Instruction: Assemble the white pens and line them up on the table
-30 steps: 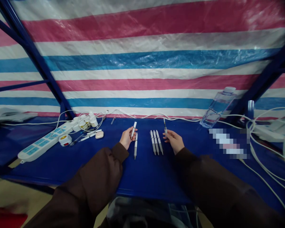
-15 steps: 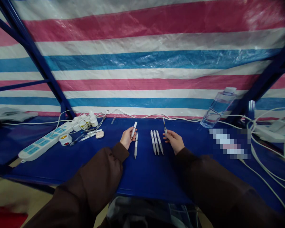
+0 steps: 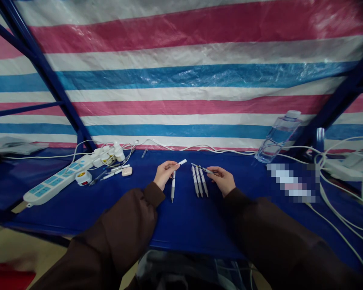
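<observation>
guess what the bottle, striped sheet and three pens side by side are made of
Bottle: probably clear plastic, glossy; the background shows through it. Striped sheet: likely plastic tarpaulin, shiny, its creases catching light. Three pens: seemingly hard plastic, white with grey ends; too small to judge their finish.

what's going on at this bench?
A person's left hand holds a white pen piece; the right hand holds a gray pen piece with a thin refill sticking out. The pieces point toward each other, a gap between them. Three pens lie side by side on the blue table, another pen near the left hand.
</observation>
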Demonstrator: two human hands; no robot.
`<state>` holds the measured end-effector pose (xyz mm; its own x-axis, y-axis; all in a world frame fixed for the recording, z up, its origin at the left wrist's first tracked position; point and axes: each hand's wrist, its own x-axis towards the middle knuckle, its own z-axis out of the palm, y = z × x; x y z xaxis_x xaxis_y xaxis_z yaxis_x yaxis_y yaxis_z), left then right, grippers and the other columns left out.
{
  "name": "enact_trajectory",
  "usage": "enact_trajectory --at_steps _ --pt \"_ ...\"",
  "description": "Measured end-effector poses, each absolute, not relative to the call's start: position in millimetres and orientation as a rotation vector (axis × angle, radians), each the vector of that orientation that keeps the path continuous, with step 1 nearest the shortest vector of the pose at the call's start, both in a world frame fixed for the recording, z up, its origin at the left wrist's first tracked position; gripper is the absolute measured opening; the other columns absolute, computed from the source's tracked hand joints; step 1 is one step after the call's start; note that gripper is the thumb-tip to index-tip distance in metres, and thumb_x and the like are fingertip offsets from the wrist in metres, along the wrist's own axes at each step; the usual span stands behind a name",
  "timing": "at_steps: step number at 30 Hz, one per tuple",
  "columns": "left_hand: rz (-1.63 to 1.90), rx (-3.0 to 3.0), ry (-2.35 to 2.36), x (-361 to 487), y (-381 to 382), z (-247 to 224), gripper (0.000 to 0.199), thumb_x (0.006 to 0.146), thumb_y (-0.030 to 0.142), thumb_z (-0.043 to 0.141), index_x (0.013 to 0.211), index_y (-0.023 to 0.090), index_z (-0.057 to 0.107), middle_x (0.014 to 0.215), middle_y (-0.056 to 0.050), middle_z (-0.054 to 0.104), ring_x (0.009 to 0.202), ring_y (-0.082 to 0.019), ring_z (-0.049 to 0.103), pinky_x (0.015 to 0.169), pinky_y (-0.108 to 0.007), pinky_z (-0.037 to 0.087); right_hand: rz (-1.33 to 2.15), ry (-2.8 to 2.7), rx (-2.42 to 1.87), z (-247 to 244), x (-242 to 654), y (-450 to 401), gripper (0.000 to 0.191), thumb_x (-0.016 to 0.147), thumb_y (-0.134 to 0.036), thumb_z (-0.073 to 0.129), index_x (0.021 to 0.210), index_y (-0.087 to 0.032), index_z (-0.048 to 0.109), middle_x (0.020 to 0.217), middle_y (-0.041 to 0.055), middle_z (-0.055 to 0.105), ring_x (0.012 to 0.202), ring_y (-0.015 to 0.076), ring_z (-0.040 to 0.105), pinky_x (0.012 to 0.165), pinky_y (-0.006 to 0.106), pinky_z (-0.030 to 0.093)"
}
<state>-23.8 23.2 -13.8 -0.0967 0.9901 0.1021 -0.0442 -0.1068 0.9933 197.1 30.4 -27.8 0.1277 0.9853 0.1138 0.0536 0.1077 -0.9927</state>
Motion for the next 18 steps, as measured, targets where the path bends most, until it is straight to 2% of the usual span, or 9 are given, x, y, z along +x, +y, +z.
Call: enact_trajectory --at_steps 6,18 --pt "1.353 1.34 1.173 -21.8 20.1 -12.6 0.03 0.059 0.034 0.073 0.08 0.015 0.065 0.07 -0.002 0.062 0.062 -0.01 0.052 0.049 -0.019 0.034 1.005 -1.189 -1.24 -24.8 196.1 28.8 0.032 0.048 -0.026 0.069 0.077 -0.014 0.065 0.068 0.0033 0.063 0.056 0.0108 0.05 0.049 0.023 0.04" --pt "1.313 1.367 1.165 -21.7 20.0 -12.8 0.03 0.059 0.035 0.073 0.081 0.016 0.065 0.068 -0.001 0.06 0.06 -0.01 0.051 0.05 -0.019 0.034 0.966 -1.15 -1.313 -21.4 196.5 27.2 0.033 0.05 -0.026 0.065 0.08 -0.012 0.068 0.051 -0.0024 0.053 0.049 0.0089 0.042 0.047 0.024 0.039"
